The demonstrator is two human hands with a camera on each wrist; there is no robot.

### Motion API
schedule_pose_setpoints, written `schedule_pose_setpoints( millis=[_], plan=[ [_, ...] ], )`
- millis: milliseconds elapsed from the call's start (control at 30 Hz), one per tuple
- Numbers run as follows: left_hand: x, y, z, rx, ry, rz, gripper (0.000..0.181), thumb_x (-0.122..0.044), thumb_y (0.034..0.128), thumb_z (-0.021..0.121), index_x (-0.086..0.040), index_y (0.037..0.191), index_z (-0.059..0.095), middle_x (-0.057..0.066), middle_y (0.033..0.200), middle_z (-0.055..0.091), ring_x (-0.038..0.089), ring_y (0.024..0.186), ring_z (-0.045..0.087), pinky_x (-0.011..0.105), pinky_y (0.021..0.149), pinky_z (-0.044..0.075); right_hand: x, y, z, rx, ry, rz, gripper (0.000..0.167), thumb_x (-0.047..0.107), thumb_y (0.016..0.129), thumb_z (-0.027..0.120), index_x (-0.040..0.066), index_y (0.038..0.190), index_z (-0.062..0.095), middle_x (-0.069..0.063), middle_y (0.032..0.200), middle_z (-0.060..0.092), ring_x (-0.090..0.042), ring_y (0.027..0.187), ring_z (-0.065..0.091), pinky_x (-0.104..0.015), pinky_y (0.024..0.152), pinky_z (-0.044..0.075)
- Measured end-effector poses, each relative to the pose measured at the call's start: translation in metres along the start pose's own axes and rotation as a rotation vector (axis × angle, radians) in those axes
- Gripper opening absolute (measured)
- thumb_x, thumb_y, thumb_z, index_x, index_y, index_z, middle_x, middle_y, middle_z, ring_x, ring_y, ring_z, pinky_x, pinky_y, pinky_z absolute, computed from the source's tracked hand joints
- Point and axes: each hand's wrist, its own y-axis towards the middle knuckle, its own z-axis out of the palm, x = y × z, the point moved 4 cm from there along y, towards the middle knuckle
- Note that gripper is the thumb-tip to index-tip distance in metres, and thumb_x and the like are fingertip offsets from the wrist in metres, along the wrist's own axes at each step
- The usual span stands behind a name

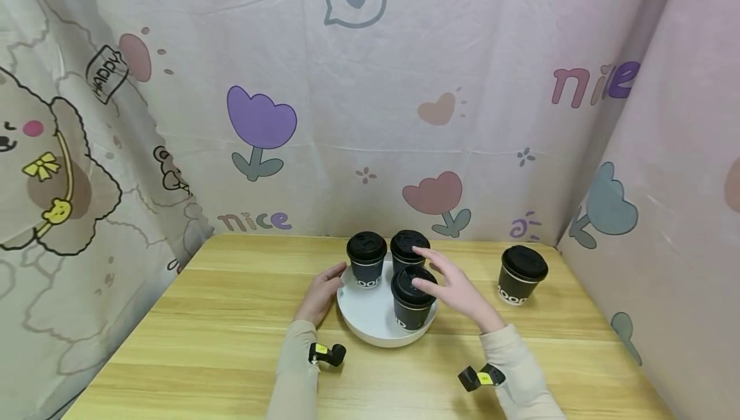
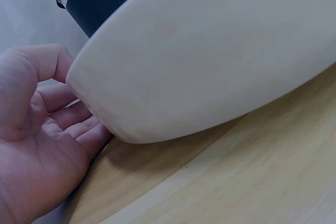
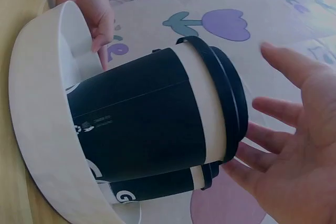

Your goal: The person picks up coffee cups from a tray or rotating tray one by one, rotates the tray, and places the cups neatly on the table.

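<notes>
A shallow white round dish (image 1: 367, 314) holds three dark paper coffee cups with black lids. One cup (image 1: 409, 312) stands at the front right of it, one (image 1: 367, 267) at the back left, and one (image 1: 407, 242) at the back right. At the dish's left edge, my left hand (image 1: 320, 295) grips the rim and outer wall; the thumb bends at the rim in the left wrist view. My right hand (image 1: 462, 291) hovers with spread fingers beside the front cup's lid (image 3: 231, 103). Any contact there is unclear.
Another lidded coffee cup (image 1: 520, 275) stands apart on the right of the wooden table (image 1: 220, 323). A printed cloth (image 1: 347, 86) hangs behind the table and along both sides. Small black cameras (image 1: 328, 354) are strapped to both wrists.
</notes>
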Motion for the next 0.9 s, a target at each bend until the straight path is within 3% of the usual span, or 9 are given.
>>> schedule_pose_setpoints(
  millis=[233,500,900],
  plan=[
    [0.0,0.0,-0.001,0.013,-0.013,0.01,0.064,0.007,0.0829,0.044,0.007,0.146,0.035,0.025,0.156,0.031,0.035,0.146,0.027,0.048,0.121,0.025,0.002,-0.002,0.01,0.083,-0.147,-0.03,0.075,0.034,0.081,0.077,0.018,0.147,0.044,-0.015,0.151,0.043,-0.037,0.139,0.039,-0.061,0.111,0.035],
    [-0.001,-0.002,-0.001,0.009,0.007,0.008,0.065,0.006,0.0822,0.045,0.008,0.146,0.035,0.025,0.155,0.032,0.036,0.145,0.028,0.049,0.12,0.025,0.001,-0.002,0.015,0.138,-0.144,-0.024,0.085,0.03,0.074,0.083,0.013,0.147,0.043,-0.011,0.152,0.042,-0.034,0.141,0.038,-0.058,0.113,0.033],
    [-0.001,-0.004,-0.001,0.02,-0.018,-0.001,0.063,0.006,0.0848,0.044,0.008,0.147,0.032,0.025,0.156,0.029,0.036,0.147,0.026,0.049,0.121,0.024,0.002,-0.004,0.017,0.166,-0.161,-0.008,0.086,0.032,0.073,0.084,0.021,0.148,0.042,-0.012,0.153,0.04,-0.033,0.142,0.036,-0.058,0.114,0.033]
  ],
)
